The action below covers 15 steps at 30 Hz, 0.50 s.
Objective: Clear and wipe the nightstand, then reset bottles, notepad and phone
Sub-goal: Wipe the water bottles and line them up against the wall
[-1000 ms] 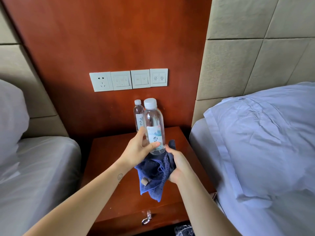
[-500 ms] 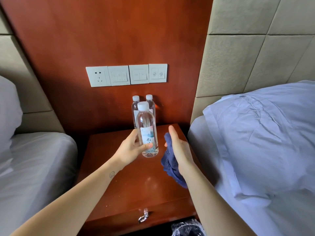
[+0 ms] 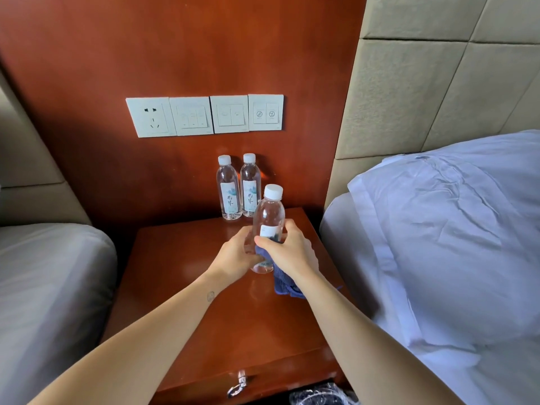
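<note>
a bed in grey sheets lies at the far left, just beside the reddish wooden nightstand worktop. on the wood panel above it, a row of white wall plates carries a socket and switches. at the back of the worktop, close to the panel, the left bottle and the right bottle stand upright and side by side, white caps on, labels facing out. in front of them and slightly right, the left hand curls its fingers round the lower half of the front bottle, a clear capped water bottle held upright; whether its base touches the worktop cannot be told. the right hand closes on the same bottle from the other side with a blue cloth bunched in its palm, thumb laid across the label, the cloth pressed to the plastic and hanging below the wrist. a metal drawer pull shows at the front edge, with crinkled clear plastic just right of it at the bottom. a rumpled white pillow fills the right.
</note>
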Each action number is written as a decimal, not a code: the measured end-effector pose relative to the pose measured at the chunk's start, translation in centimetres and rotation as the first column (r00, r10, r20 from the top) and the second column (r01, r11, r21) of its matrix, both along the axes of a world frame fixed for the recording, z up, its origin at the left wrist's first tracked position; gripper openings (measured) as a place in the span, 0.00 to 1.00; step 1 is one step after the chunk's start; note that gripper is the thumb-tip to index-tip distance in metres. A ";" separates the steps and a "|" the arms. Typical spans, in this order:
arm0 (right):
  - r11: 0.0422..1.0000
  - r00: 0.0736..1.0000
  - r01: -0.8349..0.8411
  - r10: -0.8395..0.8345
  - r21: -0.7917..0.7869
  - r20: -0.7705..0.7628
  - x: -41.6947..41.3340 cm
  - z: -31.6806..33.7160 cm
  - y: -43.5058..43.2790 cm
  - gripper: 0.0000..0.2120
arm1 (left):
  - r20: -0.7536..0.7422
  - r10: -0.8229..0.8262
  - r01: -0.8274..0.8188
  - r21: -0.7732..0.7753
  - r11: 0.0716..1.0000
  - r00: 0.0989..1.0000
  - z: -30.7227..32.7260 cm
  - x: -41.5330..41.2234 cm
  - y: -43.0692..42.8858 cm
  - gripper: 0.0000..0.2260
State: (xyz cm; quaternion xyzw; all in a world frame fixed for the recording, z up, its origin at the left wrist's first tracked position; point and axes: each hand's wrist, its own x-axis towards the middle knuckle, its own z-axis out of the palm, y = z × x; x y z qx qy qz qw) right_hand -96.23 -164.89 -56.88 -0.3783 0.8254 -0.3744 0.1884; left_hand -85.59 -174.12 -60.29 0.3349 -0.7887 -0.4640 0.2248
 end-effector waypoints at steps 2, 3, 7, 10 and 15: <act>0.999 0.999 0.039 -0.039 -0.022 -0.011 -0.5 -1.0 -0.8 0.27 | 0.048 0.019 -0.021 0.043 0.999 0.999 -0.6 -0.8 -0.6 0.32; 0.998 0.998 0.062 -0.062 -0.025 -0.020 -0.9 -1.6 -1.2 0.27 | 0.135 0.027 -0.033 0.039 0.999 0.990 -0.8 -1.1 -0.9 0.37; 0.992 0.992 0.126 -0.127 -0.015 -0.023 -2.8 -3.0 -2.8 0.25 | 0.652 0.004 0.113 -0.137 0.984 0.758 -2.5 -0.7 -2.8 0.43; 0.994 0.994 0.106 -0.105 -0.030 0.026 -4.5 -2.9 -4.8 0.25 | 0.768 -0.009 0.249 -0.197 0.948 0.640 -3.0 -0.8 -4.2 0.41; 0.996 0.994 0.089 -0.087 -0.030 0.060 -6.9 -3.6 -7.9 0.27 | 0.840 -0.039 0.360 -0.190 0.913 0.541 -2.6 -1.9 -6.2 0.49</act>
